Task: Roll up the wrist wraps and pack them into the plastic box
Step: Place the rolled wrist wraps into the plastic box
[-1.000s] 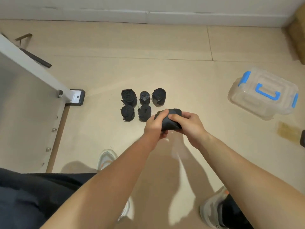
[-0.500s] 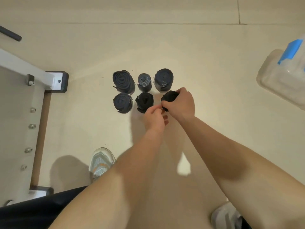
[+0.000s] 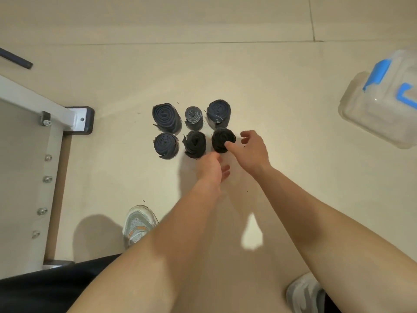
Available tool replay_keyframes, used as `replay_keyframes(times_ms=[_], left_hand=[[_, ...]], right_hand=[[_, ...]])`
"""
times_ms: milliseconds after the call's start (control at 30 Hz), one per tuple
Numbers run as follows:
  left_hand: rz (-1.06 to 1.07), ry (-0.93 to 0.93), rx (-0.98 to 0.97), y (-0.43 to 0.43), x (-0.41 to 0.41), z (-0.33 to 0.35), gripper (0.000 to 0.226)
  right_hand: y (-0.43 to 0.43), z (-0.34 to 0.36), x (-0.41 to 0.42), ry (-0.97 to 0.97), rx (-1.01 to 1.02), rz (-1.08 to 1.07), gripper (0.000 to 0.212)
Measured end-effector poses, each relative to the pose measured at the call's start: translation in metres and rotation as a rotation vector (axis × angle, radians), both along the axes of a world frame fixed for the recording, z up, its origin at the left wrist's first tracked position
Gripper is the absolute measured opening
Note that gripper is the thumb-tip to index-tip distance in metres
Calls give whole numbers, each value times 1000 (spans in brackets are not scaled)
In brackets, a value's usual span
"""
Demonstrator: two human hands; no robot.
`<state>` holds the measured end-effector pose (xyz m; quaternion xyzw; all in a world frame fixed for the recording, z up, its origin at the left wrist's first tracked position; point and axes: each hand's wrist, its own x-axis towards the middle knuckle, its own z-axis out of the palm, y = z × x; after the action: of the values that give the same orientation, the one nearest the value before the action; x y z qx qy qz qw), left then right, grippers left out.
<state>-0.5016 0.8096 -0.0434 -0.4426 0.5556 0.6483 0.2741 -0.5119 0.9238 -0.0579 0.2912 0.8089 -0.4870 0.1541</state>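
Counting six rolled wrist wraps (image 3: 167, 117), one plastic box (image 3: 381, 109); our right hand (image 3: 253, 150) spread, thumb touching a roll (image 3: 222, 138), left hand (image 3: 211, 169) relaxed, empty

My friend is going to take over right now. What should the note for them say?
Left hand: open, holds nothing, just in front of the rolls.
Right hand: open, thumb against the front right roll.
Things: six rolled wrist wraps stand on the floor in two rows of three. The plastic box sits off to the right, with its lid seemingly on.
Done: all six wraps in view are rolled.
Left: open the box and pack the six rolls into it.
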Motion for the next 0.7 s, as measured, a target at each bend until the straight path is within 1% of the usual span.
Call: replay_keyframes(times_ms=[33, 100, 233, 333, 433, 567, 600, 633, 667, 700], left_hand=[[-34, -8, -13, 2, 3, 6, 14], [-117, -8, -30, 11, 8, 18, 16], [-297, 47, -34, 49, 13, 42, 17], [-457, 105, -54, 89, 10, 51, 19], [-620, 181, -75, 134, 4, 56, 11], [-826, 311, -132, 203, -14, 57, 20], [-861, 346, -161, 222, -21, 55, 18], [-892, 383, -191, 240, -28, 51, 10], [-913, 412, -225, 258, -36, 46, 12], [-926, 431, -252, 276, -44, 40, 27]], right_hand=[[8, 6, 5, -10, -7, -11, 61], [29, 20, 17, -32, -5, -38, 53], [91, 46, 44, -57, 24, -148, 45], [147, 57, 63, -49, 74, -257, 44], [206, 60, 80, -37, 123, -393, 46], [284, 55, 96, -15, 193, -608, 44], [301, 53, 98, -8, 213, -657, 44], [318, 49, 98, 2, 230, -707, 44], [333, 46, 98, 12, 243, -754, 46], [347, 41, 96, 18, 259, -794, 48]])
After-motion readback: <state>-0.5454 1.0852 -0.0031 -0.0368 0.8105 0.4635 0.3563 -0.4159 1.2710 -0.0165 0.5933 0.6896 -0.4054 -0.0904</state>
